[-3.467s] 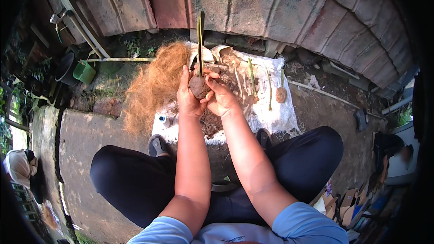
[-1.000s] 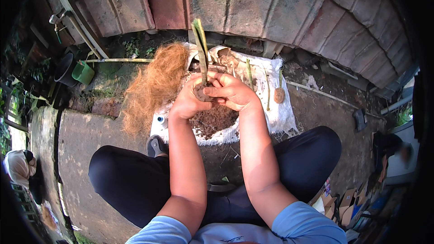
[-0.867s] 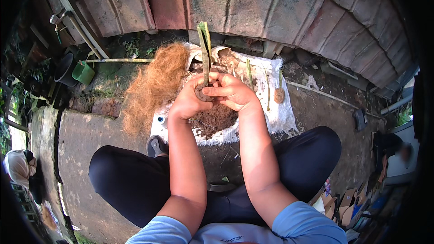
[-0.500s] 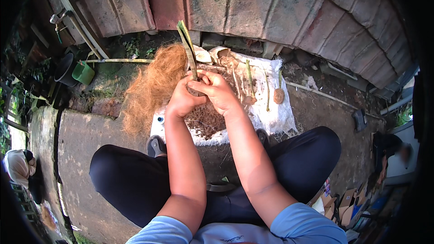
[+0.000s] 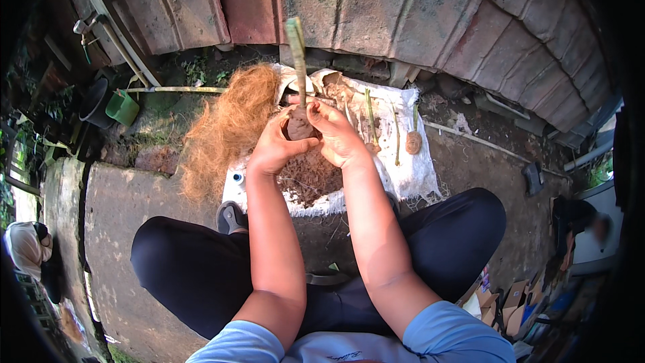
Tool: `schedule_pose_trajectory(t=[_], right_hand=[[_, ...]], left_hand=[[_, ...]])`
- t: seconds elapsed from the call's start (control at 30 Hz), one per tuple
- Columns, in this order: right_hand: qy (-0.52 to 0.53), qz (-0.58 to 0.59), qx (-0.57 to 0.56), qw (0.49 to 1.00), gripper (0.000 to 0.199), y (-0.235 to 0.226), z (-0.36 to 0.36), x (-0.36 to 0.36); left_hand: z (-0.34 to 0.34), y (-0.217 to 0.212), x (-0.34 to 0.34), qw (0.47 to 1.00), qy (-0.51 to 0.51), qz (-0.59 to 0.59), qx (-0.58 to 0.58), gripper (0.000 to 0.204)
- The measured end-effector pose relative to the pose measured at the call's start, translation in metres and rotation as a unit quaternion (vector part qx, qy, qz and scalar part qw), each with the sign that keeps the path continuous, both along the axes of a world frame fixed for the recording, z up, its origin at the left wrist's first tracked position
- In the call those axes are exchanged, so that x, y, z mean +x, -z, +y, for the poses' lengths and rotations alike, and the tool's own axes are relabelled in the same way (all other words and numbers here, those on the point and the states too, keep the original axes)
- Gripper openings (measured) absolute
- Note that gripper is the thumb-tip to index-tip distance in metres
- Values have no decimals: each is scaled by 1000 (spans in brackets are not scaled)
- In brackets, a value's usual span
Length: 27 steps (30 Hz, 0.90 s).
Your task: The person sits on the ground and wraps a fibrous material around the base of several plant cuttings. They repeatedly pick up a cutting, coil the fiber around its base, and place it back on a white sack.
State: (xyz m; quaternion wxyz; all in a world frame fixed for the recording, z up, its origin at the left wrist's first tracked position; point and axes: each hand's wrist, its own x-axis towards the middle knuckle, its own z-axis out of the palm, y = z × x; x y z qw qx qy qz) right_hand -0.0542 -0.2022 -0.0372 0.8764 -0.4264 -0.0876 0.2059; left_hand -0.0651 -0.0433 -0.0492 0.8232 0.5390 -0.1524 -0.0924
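Observation:
A ball of brown soil [image 5: 299, 126] sits between my hands, packed around the foot of an upright green plant stem [image 5: 297, 54]. My left hand [image 5: 272, 148] curves around the ball's left and near side, its thumb across the front. On the other side, my right hand [image 5: 339, 140] cups the ball with bent fingers. Under them lies a heap of loose dark soil [image 5: 310, 178] on a white woven sack [image 5: 413, 180]. To its right rest several cut stems [image 5: 371, 115]; the rightmost ends in a fibre-wrapped brown ball [image 5: 413, 142].
A large tuft of brown fibre [image 5: 225, 131] spreads left of the soil. A small blue-and-white spool-like object [image 5: 238, 178] sits at the sack's left edge. A green container [image 5: 123, 107] stands far left; roof tiles [image 5: 376, 10] border the far side. Two people are at the picture's edges.
The stem has gone from leaning left to nearly upright. My hands have moved apart slightly and turned, so the soil ball between them shows more.

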Motion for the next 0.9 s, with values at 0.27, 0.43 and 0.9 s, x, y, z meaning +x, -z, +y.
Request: schedule_pose_trajectory(t=[0.27, 0.43, 0.9], right_hand=[[0, -86, -41, 995, 72, -15, -5, -6], [71, -107, -12, 992, 67, -15, 14, -7], [171, -81, -69, 980, 48, 5, 34, -2]], left_hand=[[-6, -8, -1, 1000, -3, -25, -3, 64], [-9, -16, 1, 996, -37, -56, 55, 57], [-7, -9, 5, 982, -80, -53, 165, 73]])
